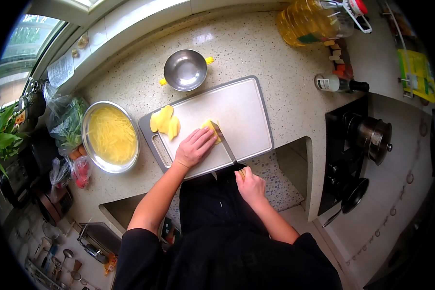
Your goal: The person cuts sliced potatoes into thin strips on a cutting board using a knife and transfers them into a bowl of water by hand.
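Observation:
My left hand (196, 147) lies on a piece of yellow potato (209, 124), fingers together and pressing it to the grey-edged cutting board (244, 106). The handle of a kitchen knife (225, 145) is in my right hand (251, 186), which is closed round it at the board's near edge. The blade points away from me and rests against the potato, just right of my left fingertips. Several flat potato slices (164, 120) overlap at the board's left end. Beside the board, thin potato shreds (112, 135) fill a metal basin (136, 145).
Behind the board stands a steel bowl (185, 70) with yellow handles. Bagged greens (71, 123) sit far left. An oil jug (314, 21) and a dark-necked bottle (340, 83) are at right, near the stove with a pot (376, 140) and a pan (355, 193).

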A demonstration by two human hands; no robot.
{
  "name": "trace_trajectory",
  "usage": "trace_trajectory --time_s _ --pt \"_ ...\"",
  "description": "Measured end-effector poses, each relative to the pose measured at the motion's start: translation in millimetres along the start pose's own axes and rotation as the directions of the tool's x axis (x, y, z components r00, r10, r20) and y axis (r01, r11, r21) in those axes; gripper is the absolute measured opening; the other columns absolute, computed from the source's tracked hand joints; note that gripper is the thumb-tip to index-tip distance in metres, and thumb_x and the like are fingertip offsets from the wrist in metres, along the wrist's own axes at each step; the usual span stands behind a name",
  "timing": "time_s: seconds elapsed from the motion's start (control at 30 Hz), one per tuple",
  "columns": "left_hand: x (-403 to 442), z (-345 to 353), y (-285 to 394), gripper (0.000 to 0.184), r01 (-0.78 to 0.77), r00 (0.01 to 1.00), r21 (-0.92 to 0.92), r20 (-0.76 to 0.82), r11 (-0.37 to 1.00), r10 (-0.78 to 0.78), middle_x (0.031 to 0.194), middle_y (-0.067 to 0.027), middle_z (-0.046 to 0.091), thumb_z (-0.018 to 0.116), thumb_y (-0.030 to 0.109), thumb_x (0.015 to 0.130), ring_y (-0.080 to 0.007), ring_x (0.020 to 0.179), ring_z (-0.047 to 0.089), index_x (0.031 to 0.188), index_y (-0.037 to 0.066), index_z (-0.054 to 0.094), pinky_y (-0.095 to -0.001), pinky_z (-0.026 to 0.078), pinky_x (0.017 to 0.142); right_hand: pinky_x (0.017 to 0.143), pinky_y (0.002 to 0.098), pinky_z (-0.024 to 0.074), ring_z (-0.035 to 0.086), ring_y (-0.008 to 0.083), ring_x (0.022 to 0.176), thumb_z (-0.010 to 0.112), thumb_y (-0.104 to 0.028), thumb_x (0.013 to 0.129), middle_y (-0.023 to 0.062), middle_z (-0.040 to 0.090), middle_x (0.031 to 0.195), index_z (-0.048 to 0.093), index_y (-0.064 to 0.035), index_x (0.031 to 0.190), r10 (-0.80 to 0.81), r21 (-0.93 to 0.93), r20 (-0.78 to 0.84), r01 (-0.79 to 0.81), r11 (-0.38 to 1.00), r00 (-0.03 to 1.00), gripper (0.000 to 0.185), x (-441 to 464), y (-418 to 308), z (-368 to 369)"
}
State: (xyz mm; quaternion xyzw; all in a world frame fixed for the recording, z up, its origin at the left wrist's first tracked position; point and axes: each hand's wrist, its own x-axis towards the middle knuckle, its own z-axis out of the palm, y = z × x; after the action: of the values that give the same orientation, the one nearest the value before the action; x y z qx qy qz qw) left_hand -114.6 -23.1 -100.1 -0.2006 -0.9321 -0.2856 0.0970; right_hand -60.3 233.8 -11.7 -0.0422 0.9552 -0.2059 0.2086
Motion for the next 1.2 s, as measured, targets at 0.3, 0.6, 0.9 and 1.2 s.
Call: trace_trajectory --time_s 0.3,0.6,0.9,1.2 --pt "1 0 0 0.034 -0.002 1.0 -0.012 -0.015 1.0 0.002 0.127 -0.0074 0.073 0.083 0.013 0.085 -0.0268 0.119 0.071 0.119 0.011 0.076 -0.0406 0.059 0.103 0.053 0.0509 0.0545 0.071 0.0384 0.06 0.07 -0.04 0.099 0.0148 0.071 0.069 0.061 -0.0092 0.093 0.0 -0.04 -0.011 0.0 0.999 1.0 0.032 1 -2 -2" --pt "2 -2 0 0.034 -0.004 1.0 -0.017 -0.017 1.0 0.004 0.127 -0.0073 0.073 0.082 0.012 0.084 -0.0269 0.119 0.071 0.117 0.011 0.076 -0.0405 0.06 0.102 0.053 0.0507 0.0548 0.07 0.0381 0.06 0.07 -0.039 0.099 0.0141 0.072 0.069 0.061 -0.009 0.091 0.006 -0.064 0.006 -0.006 0.998 1.0 0.033 1 -1 2" --pt "1 -2 -1 0.035 -0.01 1.0 -0.012 -0.007 1.0 0.01 0.127 -0.0074 0.073 0.082 0.012 0.084 -0.027 0.12 0.071 0.118 0.011 0.076 -0.0411 0.059 0.102 0.058 0.0515 0.0555 0.071 0.0404 0.065 0.07 -0.038 0.1 0.0158 0.072 0.072 0.063 -0.0078 0.098 0.05 -0.006 -0.026 -0.05 0.999 0.998 0.031 0 0 8" --pt "-1 -4 0 0.036 -0.003 1.0 -0.014 -0.02 1.0 0.002 0.127 -0.0094 0.072 0.081 0.013 0.085 -0.0281 0.119 0.071 0.12 0.012 0.076 -0.0419 0.059 0.102 0.06 0.0522 0.0559 0.071 0.0429 0.067 0.069 -0.037 0.101 0.0186 0.072 0.075 0.064 -0.0071 0.1 0.051 0.134 -0.024 -0.047 0.99 0.998 0.03 -2 8 5"
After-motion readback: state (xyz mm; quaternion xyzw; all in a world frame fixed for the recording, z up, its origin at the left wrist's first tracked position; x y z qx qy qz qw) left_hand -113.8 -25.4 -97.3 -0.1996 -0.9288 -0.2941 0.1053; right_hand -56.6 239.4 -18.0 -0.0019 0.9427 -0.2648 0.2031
